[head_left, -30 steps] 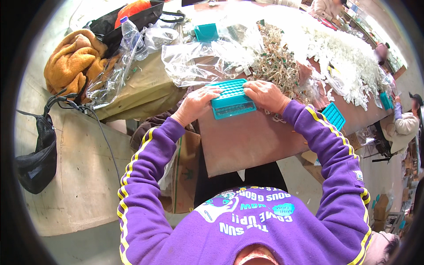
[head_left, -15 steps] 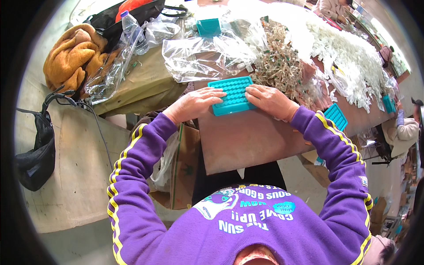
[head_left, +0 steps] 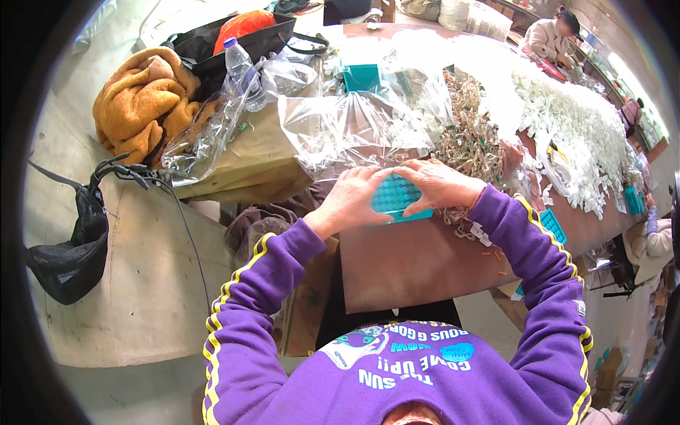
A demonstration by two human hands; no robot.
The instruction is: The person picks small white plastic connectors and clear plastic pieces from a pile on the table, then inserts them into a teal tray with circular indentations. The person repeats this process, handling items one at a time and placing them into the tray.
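Observation:
A teal plastic tray (head_left: 397, 190) with rows of small rounded cells lies on the brown tabletop before me. Around its left side curves my left hand (head_left: 354, 198), thumb near the front rim and fingers at the far rim. My right hand (head_left: 445, 185) spans the right side in the same way, its thumb over the cells. Both hands touch the tray and cover much of its sides. Whether anything small sits in the cells cannot be made out. A tangled heap of brownish strips (head_left: 467, 134) lies just beyond my right hand.
Clear plastic sheeting (head_left: 354, 131) spreads behind the tray, near another teal tray (head_left: 361, 78). White pieces (head_left: 567, 134) pile up at right. One teal tray (head_left: 552, 227) lies by my right sleeve, near small orange sticks (head_left: 499, 263). A water bottle (head_left: 243, 71) stands at left. Co-workers sit right.
My fingers have gone from lying flat on the tray's sides to curving around it from far rim to near rim. The view has shifted, so everything appears lower and further right.

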